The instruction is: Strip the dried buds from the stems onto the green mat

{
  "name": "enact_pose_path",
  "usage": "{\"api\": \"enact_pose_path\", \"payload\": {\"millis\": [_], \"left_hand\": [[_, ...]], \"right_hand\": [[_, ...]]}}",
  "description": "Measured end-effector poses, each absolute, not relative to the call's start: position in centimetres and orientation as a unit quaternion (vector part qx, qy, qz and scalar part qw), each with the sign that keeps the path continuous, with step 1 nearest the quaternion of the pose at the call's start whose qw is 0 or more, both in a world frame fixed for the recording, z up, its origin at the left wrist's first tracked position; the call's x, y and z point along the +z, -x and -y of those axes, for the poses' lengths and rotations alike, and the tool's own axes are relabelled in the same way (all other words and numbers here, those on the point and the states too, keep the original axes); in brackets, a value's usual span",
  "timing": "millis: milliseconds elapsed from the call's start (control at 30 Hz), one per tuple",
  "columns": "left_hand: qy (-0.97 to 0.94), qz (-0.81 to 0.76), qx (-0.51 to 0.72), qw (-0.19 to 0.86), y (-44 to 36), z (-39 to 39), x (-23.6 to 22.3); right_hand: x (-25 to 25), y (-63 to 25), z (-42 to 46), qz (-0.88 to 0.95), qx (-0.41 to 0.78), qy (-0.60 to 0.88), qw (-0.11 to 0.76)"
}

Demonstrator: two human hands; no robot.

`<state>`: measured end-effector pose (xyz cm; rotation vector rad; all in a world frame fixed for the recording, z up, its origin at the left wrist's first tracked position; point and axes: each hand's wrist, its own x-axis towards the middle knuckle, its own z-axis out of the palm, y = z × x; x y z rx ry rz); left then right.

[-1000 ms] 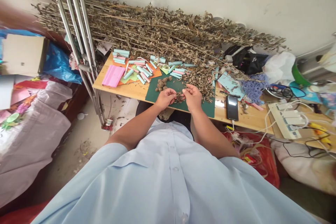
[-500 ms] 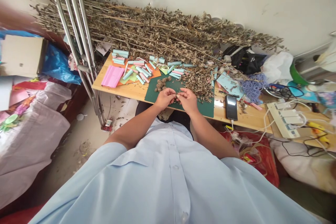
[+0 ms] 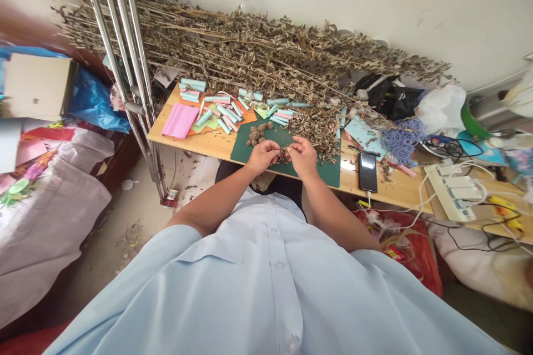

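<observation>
My left hand [image 3: 262,156] and my right hand [image 3: 303,156] hover over a dark green cutting mat [image 3: 322,172], their fingertips pinching a small clump of dried plant matter [image 3: 283,155] between them. Just left of my left hand, a little pile of dried brown buds [image 3: 256,134] lies on the mat. Crumbled dry leaves [image 3: 316,132] are heaped beyond my right hand. Further left on the wooden table [image 3: 200,138] are light blue and pink paper rolls [image 3: 220,113] and a pink paper stack [image 3: 180,120].
Long dried leafy stems [image 3: 250,50] lie along the wall behind the table. Metal crutches [image 3: 120,61] stand at its left end. To the right are a black phone [image 3: 368,172], blue yarn [image 3: 402,141], and a white power strip [image 3: 452,191] with cables. A bed [image 3: 50,222] is on the left.
My hands have parted slightly since half a second ago, and the dry clump shows between my fingertips again. The view has shifted slightly.
</observation>
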<state>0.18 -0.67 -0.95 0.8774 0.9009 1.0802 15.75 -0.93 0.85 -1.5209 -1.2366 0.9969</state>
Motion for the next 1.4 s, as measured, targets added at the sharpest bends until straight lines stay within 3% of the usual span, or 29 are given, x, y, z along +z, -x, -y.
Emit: {"api": "enact_pose_path", "payload": {"millis": [333, 1133, 1400], "left_hand": [[-0.431, -0.42, 0.454, 0.656, -0.2, 0.9, -0.2], [-0.505, -0.434, 0.442, 0.601, -0.4, 1.0, -0.5], [-0.496, -0.449, 0.432, 0.604, -0.4, 1.0, -0.5]], "right_hand": [[1.0, -15.7, 1.4, 0.53, 0.42, 0.593, 0.438], [2.3, -15.2, 2.2, 0.718, 0.225, 0.579, 0.314], [2.2, -15.2, 2.2, 0.724, 0.223, 0.577, 0.305]]}}
